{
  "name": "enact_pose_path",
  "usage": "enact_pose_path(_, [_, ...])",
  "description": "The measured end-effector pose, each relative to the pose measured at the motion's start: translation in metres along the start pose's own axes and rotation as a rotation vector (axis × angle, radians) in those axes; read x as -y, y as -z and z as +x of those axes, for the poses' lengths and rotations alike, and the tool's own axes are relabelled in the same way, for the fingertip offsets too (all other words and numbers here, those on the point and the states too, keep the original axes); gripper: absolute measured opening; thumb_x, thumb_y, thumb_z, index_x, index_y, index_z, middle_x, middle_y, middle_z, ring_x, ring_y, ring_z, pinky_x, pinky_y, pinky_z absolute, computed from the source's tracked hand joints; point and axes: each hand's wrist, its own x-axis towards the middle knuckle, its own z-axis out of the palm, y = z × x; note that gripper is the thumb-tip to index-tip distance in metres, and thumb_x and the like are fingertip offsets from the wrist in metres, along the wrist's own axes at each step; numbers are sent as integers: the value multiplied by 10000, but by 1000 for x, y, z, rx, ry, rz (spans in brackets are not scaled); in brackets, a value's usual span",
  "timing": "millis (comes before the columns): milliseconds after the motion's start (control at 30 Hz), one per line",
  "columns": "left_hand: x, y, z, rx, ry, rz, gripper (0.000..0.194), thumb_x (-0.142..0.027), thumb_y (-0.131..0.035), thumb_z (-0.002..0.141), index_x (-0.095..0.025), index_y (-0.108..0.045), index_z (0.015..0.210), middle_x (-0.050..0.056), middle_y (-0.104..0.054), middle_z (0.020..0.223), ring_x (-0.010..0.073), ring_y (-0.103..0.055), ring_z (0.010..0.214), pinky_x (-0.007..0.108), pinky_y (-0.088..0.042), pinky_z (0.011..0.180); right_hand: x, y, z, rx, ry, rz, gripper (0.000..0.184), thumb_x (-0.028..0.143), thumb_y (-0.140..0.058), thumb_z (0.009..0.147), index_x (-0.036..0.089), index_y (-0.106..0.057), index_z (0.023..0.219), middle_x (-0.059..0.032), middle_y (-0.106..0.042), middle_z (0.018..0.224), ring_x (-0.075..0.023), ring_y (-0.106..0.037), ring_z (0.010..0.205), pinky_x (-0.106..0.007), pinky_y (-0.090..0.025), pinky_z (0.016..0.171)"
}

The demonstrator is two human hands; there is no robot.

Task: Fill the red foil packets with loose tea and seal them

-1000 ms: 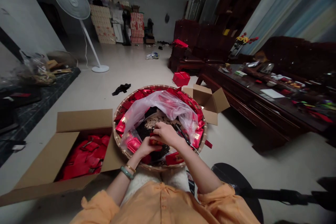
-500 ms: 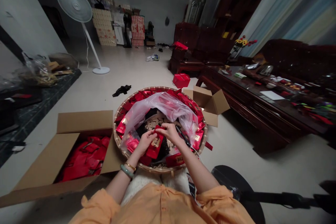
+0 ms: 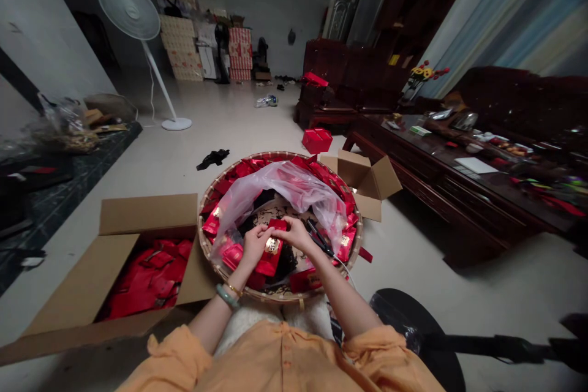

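Observation:
Both my hands are over the middle of a wide woven bamboo basket (image 3: 298, 298), holding a red foil packet with a gold label (image 3: 271, 255) by its top edge. My left hand (image 3: 254, 244) wears a green bangle and a gold bracelet on the wrist, and my right hand (image 3: 294, 234) pinches the packet's far corner. Below them lies a heap of dark tea leaves (image 3: 285, 261). Black-handled scissors (image 3: 319, 240) lie close to my right hand. Many red packets line the basket's rim, partly under a clear plastic bag (image 3: 280, 187).
To my left, an open cardboard box (image 3: 151, 214) holds red packets. A smaller open box (image 3: 367, 180) and a red box (image 3: 316, 141) stand beyond the basket. A dark wooden table (image 3: 441, 177) with clutter runs along the right. A standing fan (image 3: 128, 15) stands far left.
The red packet has turned from lying mostly hidden in my hands to hanging with its gold label showing. My hands have moved slightly closer together over it.

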Motion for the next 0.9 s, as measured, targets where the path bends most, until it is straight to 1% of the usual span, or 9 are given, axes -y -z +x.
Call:
enact_pose_path(100, [-2,-1,-8,45,67,-80,397,-504,-660,642,-130,-602,763,-6,-629,636,118,-583,559,206,-442,522,-4,0,0,7,-72,100,343,463,-675,621,183,-478,644,75,-459,505,-77,-400,409,-189,-283,383])
enact_pose_path(200, [-4,1,-18,300,294,-147,485,-444,-730,604,-134,-567,939,42,-670,757,156,-634,574,241,-477,521,-10,0,1,-11,-83,97,322,454,-666,635,190,-482,648,78,-458,483,-82,-401,381,-194,-278,362])
enact_pose_path(267, [-1,3,-21,393,371,-145,541,-366,-784,550,-133,-544,975,73,-678,818,174,-649,583,254,-485,518,-10,1,2,-40,-52,37,294,440,-657,657,184,-514,658,69,-478,500,-89,-423,410,-200,-312,389])
enact_pose_path(400, [13,8,-15,292,234,-34,481,-299,-780,531,-118,-568,923,51,-674,805,153,-630,593,285,-506,587,-1,6,-2,-164,196,-191,261,377,-624,736,177,-612,902,-20,-610,805,-140,-546,674,-258,-450,621])
enact_pose_path(467, [20,11,-8,209,118,115,450,-234,-772,507,-119,-594,903,32,-675,802,163,-632,683,298,-507,673,7,9,-6,-191,365,-369,307,344,-623,759,189,-603,1023,-68,-593,969,-180,-539,861,-305,-449,763])
enact_pose_path(567, [28,16,0,167,0,295,437,-206,-738,528,-126,-612,940,32,-684,851,186,-628,781,316,-494,749,17,12,-11,-150,489,-591,281,339,-607,791,184,-608,1025,-92,-575,973,-211,-489,932,-337,-427,807])
enact_pose_path(667, [33,21,1,202,-60,429,429,-238,-723,566,-131,-619,967,32,-686,853,192,-622,781,311,-488,739,24,12,-11,-84,496,-686,207,357,-587,813,172,-626,897,-78,-582,865,-202,-475,866,-313,-420,752])
enact_pose_path(800, [39,27,-3,253,-110,572,436,-280,-722,598,-158,-619,1003,27,-691,845,188,-623,761,291,-482,716,28,8,-10,86,433,-711,177,349,-618,799,177,-637,761,-40,-597,699,-178,-477,778,-263,-385,680])
enact_pose_path(900, [42,28,-8,161,-173,755,523,-309,-706,632,-181,-570,1120,54,-686,912,216,-629,800,313,-482,709,25,0,-11,85,313,-701,154,301,-605,814,178,-640,729,-37,-615,687,-166,-484,755,-249,-365,663])
